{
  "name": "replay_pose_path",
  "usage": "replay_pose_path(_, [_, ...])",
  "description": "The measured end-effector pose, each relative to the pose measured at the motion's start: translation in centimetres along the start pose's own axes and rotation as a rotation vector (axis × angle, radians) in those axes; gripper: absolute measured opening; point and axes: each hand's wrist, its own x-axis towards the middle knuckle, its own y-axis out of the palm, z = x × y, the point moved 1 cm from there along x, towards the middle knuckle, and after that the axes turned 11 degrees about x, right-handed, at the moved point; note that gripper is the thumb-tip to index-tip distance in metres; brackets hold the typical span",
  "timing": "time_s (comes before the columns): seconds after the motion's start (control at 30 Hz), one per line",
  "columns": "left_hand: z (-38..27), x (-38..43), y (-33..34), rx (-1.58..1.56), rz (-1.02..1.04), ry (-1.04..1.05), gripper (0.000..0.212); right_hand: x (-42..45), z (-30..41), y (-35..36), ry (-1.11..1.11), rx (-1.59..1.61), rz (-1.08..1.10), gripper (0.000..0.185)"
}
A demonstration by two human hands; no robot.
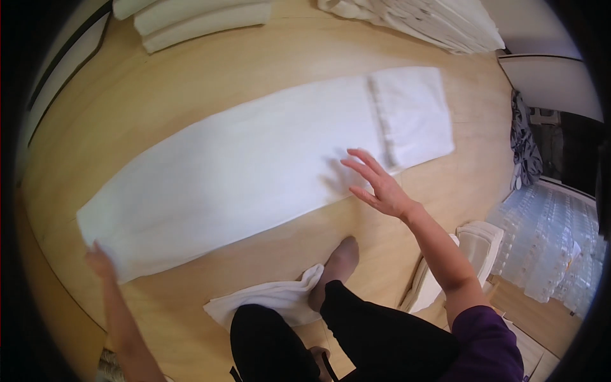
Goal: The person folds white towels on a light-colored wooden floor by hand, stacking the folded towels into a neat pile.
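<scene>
A long strip of white cloth (248, 153), perhaps a folded towel or sheet, lies spread on the floor before me. Near its right end, a dark crosswise band or crease (379, 119) marks off a squarish section (415, 114). My left hand (101, 262) is at the cloth's near left corner; blur hides whether its fingers grip the edge. Over the near edge, left of the band, my right hand (382, 191) hovers with fingers spread and nothing in them, casting a shadow on the cloth.
Folded white cloths (205, 21) are stacked at the far left, and a white cloth pile (420, 21) lies at the far right. One knee rests on a small white towel (277, 298). To the right are white folded pads (477, 243) and clear plastic wrapping (544, 238) on the wooden floor (286, 62).
</scene>
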Motion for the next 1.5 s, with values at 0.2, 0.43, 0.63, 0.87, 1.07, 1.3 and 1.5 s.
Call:
replay_pose_path(0.2, [-11.4, 7.6, -6.3, -0.626, 0.217, 0.084, 0.028, 4.8, -1.8, -4.7, 0.045, -0.477, -0.655, 0.05])
replay_pose_path(0.43, [-41.3, -10.0, -11.1, -1.283, 0.94, 0.142, 0.039, 12.7, 0.6, 0.8, -0.106, -0.672, -0.526, 0.057])
replay_pose_path(0.63, [-42.3, -11.4, -12.7, -1.364, 1.043, -0.1, 0.033, 16.4, -0.2, -0.8, 0.217, -0.586, -0.368, 0.054])
replay_pose_path(0.87, [-41.7, -9.5, -12.8, -0.899, 0.556, 0.146, 0.025, 11.3, -0.4, 3.2, -0.01, -0.647, -0.579, 0.059])
replay_pose_path(1.07, [-45.4, -4.0, -13.5, -0.443, 0.081, 0.848, 0.045, 3.9, 4.8, 12.1, -0.392, -0.575, 0.205, 0.071])
replay_pose_path(1.3, [-45.4, -2.2, -10.1, -0.227, 0.036, 0.712, 0.048, 8.1, 1.7, 1.3, -0.097, -0.321, -0.606, 0.062])
replay_pose_path(1.5, [-41.5, -10.2, -13.0, -0.954, 0.012, 0.265, 0.036, 7.1, -1.2, -1.0, 0.404, 0.587, -0.262, 0.058])
